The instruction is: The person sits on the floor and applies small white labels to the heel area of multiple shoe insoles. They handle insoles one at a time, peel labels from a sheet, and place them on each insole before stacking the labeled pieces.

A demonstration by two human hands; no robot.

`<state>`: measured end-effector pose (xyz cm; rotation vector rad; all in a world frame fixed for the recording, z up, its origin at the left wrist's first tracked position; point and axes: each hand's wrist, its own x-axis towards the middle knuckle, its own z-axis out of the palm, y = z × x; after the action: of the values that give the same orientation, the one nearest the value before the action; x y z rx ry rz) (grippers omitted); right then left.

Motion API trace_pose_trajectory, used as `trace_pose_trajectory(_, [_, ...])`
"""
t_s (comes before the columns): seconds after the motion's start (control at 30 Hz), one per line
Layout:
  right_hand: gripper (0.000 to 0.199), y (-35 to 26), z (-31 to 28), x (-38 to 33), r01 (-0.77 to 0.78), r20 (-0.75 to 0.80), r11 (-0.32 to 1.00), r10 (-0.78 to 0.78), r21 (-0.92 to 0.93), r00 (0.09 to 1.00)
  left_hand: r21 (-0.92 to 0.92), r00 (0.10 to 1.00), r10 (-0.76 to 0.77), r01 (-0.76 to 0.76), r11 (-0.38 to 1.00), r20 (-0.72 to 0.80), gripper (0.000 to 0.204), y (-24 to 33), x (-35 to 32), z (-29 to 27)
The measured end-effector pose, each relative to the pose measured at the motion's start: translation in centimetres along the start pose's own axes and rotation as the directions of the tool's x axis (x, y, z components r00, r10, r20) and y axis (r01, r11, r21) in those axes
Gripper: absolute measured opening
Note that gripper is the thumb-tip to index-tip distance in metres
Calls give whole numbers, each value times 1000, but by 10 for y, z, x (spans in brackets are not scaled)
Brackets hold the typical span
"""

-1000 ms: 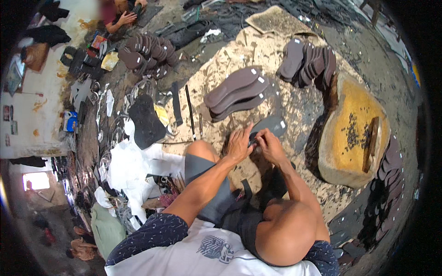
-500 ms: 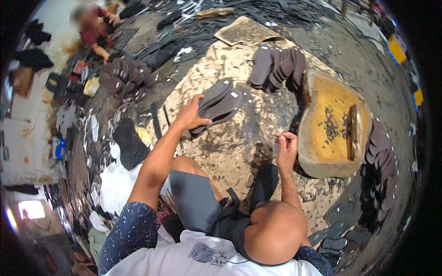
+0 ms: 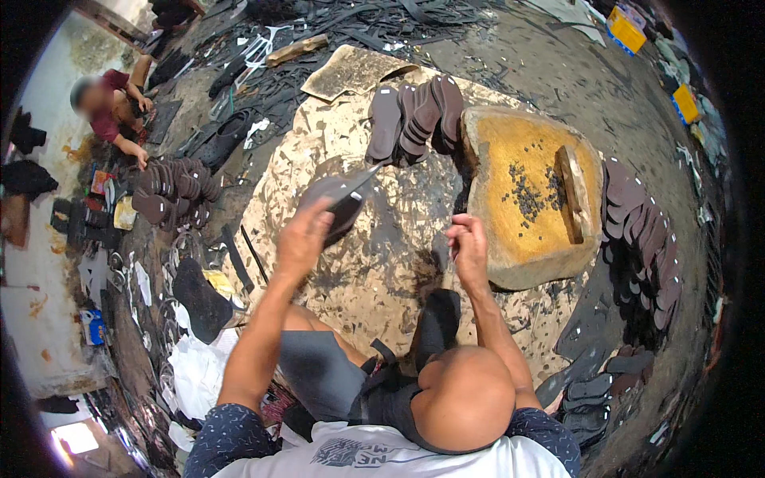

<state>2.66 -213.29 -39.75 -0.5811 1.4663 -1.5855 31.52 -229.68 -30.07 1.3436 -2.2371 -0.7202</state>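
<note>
My left hand [image 3: 303, 239] grips a thin dark shoe sole [image 3: 351, 190], tilted and smeared by motion. Beneath it are more brown soles [image 3: 341, 215], partly hidden. My right hand [image 3: 468, 243] is apart from them, beside a thick block with a yellow top [image 3: 498, 159]. Its fingers are curled together in a pinch; what they hold, if anything, is too small to make out. Small black pieces [image 3: 526, 199] are scattered over the block, near a wooden bar [image 3: 571, 195]. Several brown soles [image 3: 418, 119] stand in a row beyond my hands.
A stained sheet [image 3: 374, 275] covers the ground before me. More brown soles [image 3: 641, 231] fan out right of the block, and dark soles [image 3: 588, 398] lie at the lower right. At the far left a person [image 3: 111, 115] reaches toward another sole pile [image 3: 171, 191].
My left hand has raised and tilted a sole from the brown ones. The thin metal thing seen in my right fingers before no longer shows clearly. The whole view has shifted.
</note>
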Motion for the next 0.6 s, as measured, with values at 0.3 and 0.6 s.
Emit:
trace_pose_trajectory(0.3, [41,-44,-126,62,-7,-360,924,-142,-382,922,156,943,320,-331,931,93,67,30,47,91])
trace_pose_trajectory(0.6, [46,10,-9,40,23,377,665,395,-747,838,-88,798,-513,563,821,316,108,-146,27,54])
